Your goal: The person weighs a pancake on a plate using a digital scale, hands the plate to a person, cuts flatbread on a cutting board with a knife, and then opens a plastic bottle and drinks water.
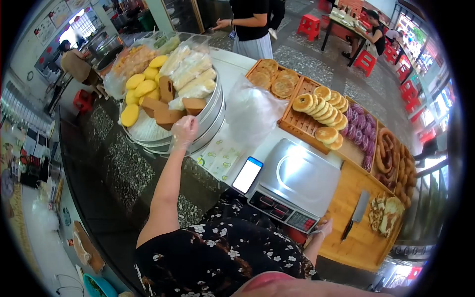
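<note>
My left hand (184, 130), in a thin clear plastic glove, is curled closed at the near rim of a round metal steamer (217, 111). Just beyond the knuckles are brown cake wedges (168, 118); whatever its fingers hold is hidden. Yellow buns (143, 89) and plastic-wrapped pale rolls (198, 84) share the steamer. My right hand (324, 228), also gloved, is low beside the near right corner of a weighing scale (302, 173). Its fingers look bent around something small and brownish that I cannot make out. A phone (248, 174) with a lit screen leans at the scale's left.
A cleaver (357, 213) and cut flatbread (386, 215) lie on the wooden board (336, 247) at right. Behind the scale, wooden trays (299, 123) hold round cakes (321, 109), purple rolls (360, 129) and fried rings (386, 148). Plastic bags (255, 109) sit between. A person (250, 24) stands across the counter.
</note>
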`<state>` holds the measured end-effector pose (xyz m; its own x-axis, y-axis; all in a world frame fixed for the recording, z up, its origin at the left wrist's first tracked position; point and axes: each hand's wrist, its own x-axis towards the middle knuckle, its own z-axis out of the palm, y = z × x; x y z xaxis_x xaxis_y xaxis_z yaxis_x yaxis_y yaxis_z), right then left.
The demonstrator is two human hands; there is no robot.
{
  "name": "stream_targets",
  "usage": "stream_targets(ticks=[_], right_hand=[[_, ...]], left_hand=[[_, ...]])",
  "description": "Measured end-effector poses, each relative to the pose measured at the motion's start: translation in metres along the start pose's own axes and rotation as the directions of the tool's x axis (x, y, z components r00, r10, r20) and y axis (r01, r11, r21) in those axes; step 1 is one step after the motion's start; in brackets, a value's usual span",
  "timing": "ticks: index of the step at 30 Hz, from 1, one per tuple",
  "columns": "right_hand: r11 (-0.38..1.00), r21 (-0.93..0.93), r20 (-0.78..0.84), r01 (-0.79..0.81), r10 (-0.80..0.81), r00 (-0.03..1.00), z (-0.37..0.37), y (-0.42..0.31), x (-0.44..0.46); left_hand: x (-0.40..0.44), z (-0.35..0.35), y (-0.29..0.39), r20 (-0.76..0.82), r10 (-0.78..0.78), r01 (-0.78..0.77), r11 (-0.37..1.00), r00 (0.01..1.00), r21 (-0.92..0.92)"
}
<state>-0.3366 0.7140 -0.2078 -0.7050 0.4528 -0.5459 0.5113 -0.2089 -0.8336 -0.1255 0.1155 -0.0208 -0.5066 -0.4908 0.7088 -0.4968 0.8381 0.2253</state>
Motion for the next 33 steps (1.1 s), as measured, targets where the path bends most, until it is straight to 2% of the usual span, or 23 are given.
stream_targets(ticks=[1, 4, 5, 7, 8, 11, 13, 23, 25, 28, 32, 33], right_hand=[[1.000, -0.010, -0.007, -0.006, 0.006, 1.000, 0.000, 0.000, 0.001], [1.000, 0.006, -0.018, -0.029, 0.029, 0.999, -0.001, 0.000, 0.005], [1.000, 0.001, -0.016, -0.031, 0.031, 0.999, -0.002, 0.001, 0.008], [1.000, -0.002, -0.002, -0.014, 0.014, 1.000, -0.001, 0.004, 0.011], [1.000, -0.004, 0.005, -0.018, 0.018, 1.000, -0.001, 0.006, 0.012], [1.000, 0.020, 0.009, -0.003, 0.003, 1.000, 0.002, -0.001, 0.003], [0.998, 0.019, -0.003, -0.060, 0.060, 0.998, 0.001, -0.002, 0.002], [0.996, 0.032, 0.054, -0.088, 0.086, 0.995, -0.003, 0.002, 0.014], [0.995, 0.036, 0.031, -0.098, 0.097, 0.995, 0.002, -0.003, 0.007], [0.995, 0.029, 0.021, -0.094, 0.093, 0.995, 0.002, -0.001, 0.013], [0.995, -0.035, 0.080, -0.092, 0.094, 0.992, -0.004, -0.003, 0.012], [0.995, -0.027, 0.072, -0.096, 0.097, 0.993, -0.002, -0.006, 0.005]], left_hand=[[0.002, 0.000, -0.004, 0.005, -0.009, 0.009, 1.000, 1.000, 0.005], [0.009, -0.003, -0.014, 0.101, -0.294, 0.310, 0.918, 0.950, -0.248], [0.008, -0.003, -0.016, 0.103, -0.298, 0.314, 0.918, 0.949, -0.243], [0.009, -0.006, -0.017, 0.180, -0.353, 0.395, 0.780, 0.918, -0.485], [0.009, -0.008, -0.016, 0.196, -0.334, 0.387, 0.773, 0.922, -0.504], [0.006, -0.004, -0.023, 0.242, -0.375, 0.446, 0.730, 0.895, -0.518], [0.003, 0.000, -0.028, 0.230, -0.369, 0.434, 0.729, 0.900, -0.529], [0.007, -0.004, -0.023, 0.280, -0.399, 0.486, 0.666, 0.873, -0.567], [0.010, -0.006, -0.020, 0.361, -0.433, 0.559, 0.541, 0.826, -0.629], [0.013, -0.008, -0.022, 0.454, -0.457, 0.640, 0.458, 0.765, -0.617], [0.014, -0.008, -0.020, 0.435, -0.436, 0.610, 0.454, 0.788, -0.650], [0.013, -0.006, -0.022, 0.429, -0.459, 0.625, 0.496, 0.778, -0.603]])
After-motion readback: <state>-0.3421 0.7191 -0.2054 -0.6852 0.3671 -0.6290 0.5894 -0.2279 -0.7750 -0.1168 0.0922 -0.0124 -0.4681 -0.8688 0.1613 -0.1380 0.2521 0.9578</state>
